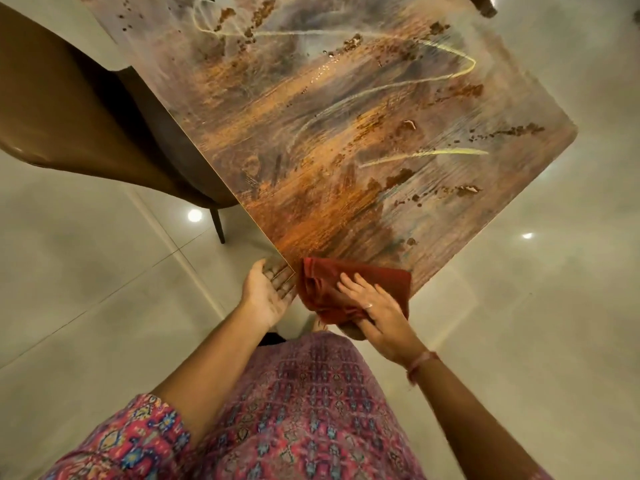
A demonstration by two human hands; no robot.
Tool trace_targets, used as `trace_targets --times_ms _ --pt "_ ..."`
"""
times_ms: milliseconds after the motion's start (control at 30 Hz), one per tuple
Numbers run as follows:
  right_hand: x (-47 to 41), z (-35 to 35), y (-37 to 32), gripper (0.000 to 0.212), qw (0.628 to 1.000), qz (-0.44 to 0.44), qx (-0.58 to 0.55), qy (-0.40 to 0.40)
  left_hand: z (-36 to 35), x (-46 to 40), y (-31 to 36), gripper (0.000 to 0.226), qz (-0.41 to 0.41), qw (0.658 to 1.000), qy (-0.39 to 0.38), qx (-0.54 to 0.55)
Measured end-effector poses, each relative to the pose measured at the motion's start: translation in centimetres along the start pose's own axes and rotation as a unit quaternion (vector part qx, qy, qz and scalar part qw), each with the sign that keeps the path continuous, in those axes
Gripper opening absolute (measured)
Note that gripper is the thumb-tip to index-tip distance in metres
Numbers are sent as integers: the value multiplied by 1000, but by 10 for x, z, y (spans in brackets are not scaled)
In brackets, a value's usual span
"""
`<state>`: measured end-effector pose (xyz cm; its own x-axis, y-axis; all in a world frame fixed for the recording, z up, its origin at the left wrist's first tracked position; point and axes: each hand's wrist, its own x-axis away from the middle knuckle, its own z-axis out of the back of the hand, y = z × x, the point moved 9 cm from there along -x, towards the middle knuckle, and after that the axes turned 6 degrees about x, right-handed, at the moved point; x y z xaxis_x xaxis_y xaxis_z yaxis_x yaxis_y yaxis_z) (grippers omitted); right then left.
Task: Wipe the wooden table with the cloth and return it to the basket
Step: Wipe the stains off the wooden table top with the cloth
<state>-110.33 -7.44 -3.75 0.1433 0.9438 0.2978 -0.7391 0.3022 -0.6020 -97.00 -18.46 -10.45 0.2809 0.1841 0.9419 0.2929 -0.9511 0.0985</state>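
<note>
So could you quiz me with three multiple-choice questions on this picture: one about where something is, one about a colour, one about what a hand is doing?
1. Where does the cloth lie?
A. on the table's near corner
B. on the chair
C. on the floor

2. What colour is the cloth?
A. white
B. dark red
C. blue

3. How is the left hand held?
A. clenched in a fist
B. gripping the cloth
C. open, palm up, just below the table edge

Answers: 1 A, it drapes over the corner nearest the person; 2 B, it is rust red against the brown wood; 3 C, only the right hand presses flat on the cloth.
</note>
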Motion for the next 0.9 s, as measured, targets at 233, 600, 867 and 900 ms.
trace_targets --times_ms 233,600,867,900 --pt "-80 112 96 55 971 -195 9 140 -12 -5 -12 40 -23 999 12 32" --pt "-20 106 117 70 992 84 81 -58 -1 -17 -66 36 -76 991 89 60" --pt "-88 122 112 63 993 4 112 28 -5 -13 -119 35 -104 982 49 151" --pt "-73 93 87 65 991 68 112 -8 -6 -12 -122 36 -109 980 41 160"
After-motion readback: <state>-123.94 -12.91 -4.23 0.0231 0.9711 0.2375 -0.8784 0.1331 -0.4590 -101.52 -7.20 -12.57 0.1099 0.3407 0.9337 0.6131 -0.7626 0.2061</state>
